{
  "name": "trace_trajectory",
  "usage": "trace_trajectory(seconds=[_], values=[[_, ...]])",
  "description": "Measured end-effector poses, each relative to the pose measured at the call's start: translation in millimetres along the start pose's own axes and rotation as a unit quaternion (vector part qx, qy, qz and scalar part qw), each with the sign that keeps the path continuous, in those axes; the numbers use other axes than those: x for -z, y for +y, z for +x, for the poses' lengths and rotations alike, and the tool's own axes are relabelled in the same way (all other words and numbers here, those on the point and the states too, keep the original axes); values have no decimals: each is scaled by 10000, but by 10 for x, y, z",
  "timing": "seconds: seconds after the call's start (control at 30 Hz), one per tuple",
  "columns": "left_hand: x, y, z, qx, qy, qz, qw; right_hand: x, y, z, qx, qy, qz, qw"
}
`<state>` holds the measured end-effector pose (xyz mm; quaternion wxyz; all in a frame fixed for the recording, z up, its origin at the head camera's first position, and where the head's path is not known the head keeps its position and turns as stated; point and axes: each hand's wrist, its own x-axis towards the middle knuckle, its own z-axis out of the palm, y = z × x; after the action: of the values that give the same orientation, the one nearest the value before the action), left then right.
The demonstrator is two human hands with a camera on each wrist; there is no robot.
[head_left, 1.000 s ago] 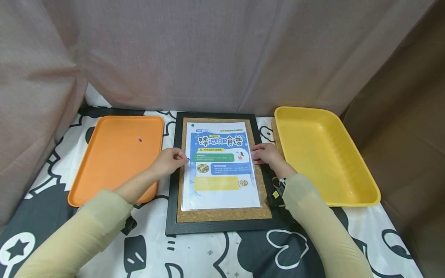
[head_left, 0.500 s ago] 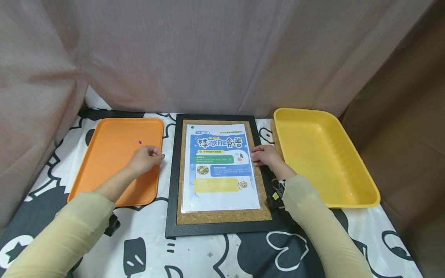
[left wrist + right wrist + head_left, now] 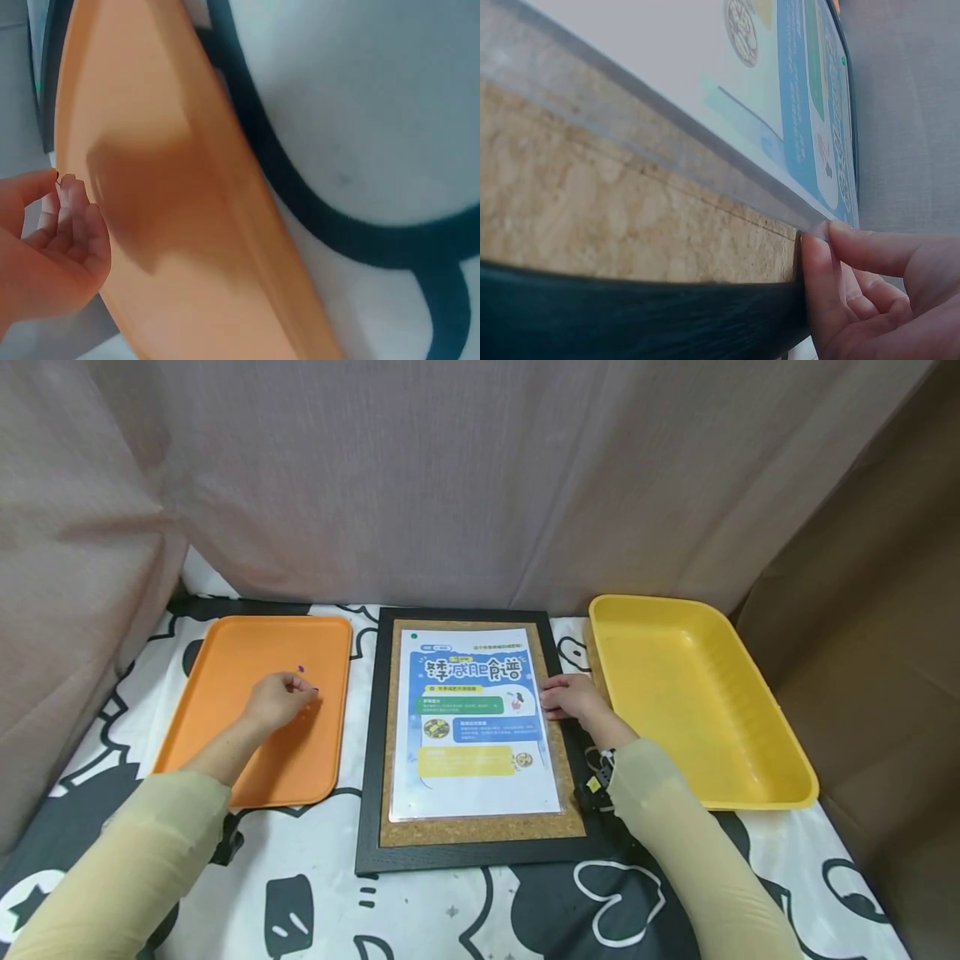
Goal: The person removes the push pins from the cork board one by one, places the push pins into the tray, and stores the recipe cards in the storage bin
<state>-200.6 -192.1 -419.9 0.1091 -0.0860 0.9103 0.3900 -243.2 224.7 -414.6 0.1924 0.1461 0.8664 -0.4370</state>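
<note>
A printed poster (image 3: 476, 793) in a clear sleeve lies on a black-framed cork board (image 3: 480, 833). At its upper left corner sits a green pushpin (image 3: 414, 636). My right hand (image 3: 573, 697) pinches the poster's right edge between thumb and index finger, as the right wrist view shows close up. Over the orange tray (image 3: 255, 635) is my left hand (image 3: 277, 700), thumb and index finger together on a tiny dark pushpin (image 3: 57, 177). Just beyond these fingertips a purple pushpin (image 3: 301, 668) lies on the tray.
A deep yellow tray (image 3: 705, 710) stands to the right of the board, close by the right hand. Underneath everything spreads a black-and-white patterned cloth (image 3: 420, 918). Grey-brown curtains (image 3: 480, 485) hang behind and at the sides.
My left hand has moved left from the poster's left edge to over the orange tray, its pinch kept. The right hand has stayed at the poster's right edge.
</note>
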Motion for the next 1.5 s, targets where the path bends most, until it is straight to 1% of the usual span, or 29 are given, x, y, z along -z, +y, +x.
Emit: trace_trajectory(seconds=[0.23,0.5,0.7,0.97,1.1,1.2,1.27,1.4,1.5], values=[[42,-119,46,282,124,147,9994,-1,1,-2,14,22,3,10000],[42,-139,71,495,261,181,9983,-3,-4,-6,5,17,-17,10000],[38,-140,79,511,270,158,9982,1,-7,-15,29,-22,-23,10000],[49,-137,74,398,266,104,9988,3,-2,-9,-11,-27,-15,10000],[78,-123,103,347,305,53,9989,-5,18,-9,22,7,-10,10000],[127,-65,145,190,384,24,9991,-14,27,-1,60,60,39,10000],[159,10,182,53,426,34,9991,-17,25,5,55,93,63,9999],[191,251,268,-159,388,-66,9991,-14,7,0,29,104,26,9999],[161,453,363,-293,360,-224,9987,-14,-7,-4,26,103,39,9999]])
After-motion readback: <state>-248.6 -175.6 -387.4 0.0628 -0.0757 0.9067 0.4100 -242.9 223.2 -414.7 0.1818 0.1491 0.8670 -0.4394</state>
